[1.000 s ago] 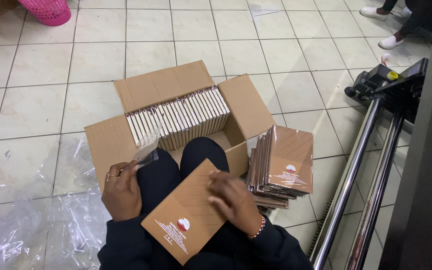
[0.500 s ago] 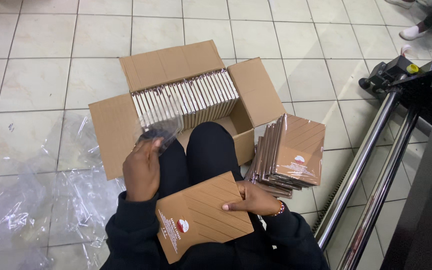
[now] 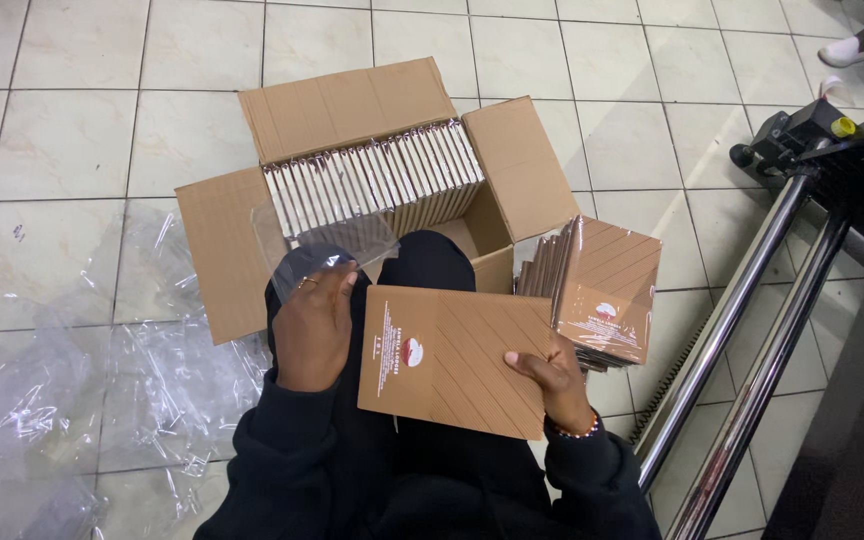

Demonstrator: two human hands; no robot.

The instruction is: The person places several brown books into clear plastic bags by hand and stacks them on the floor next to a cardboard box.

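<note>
My right hand point(image 3: 552, 381) grips the lower right edge of a flat brown booklet point(image 3: 452, 355) with diagonal lines and a small red-and-white emblem, held over my lap. My left hand point(image 3: 312, 325) holds a sheet of clear plastic wrap point(image 3: 327, 235) pulled up in front of the open cardboard box point(image 3: 222, 250). Inside the box, several wrapped booklets point(image 3: 377, 180) stand on edge in a row. A leaning stack of the same wrapped booklets point(image 3: 607, 295) rests on the floor just right of my right hand.
Crumpled clear plastic point(image 3: 62, 400) lies on the tiled floor at the left. A metal frame with two shiny tubes point(image 3: 752, 330) and a black machine point(image 3: 832, 140) stand at the right. Another person's shoe point(image 3: 845, 50) shows at the top right.
The plastic wrap has come off the booklet and my left hand has lifted it up toward the box. My right hand shifted to the booklet's lower right edge, and the booklet turned flatter.
</note>
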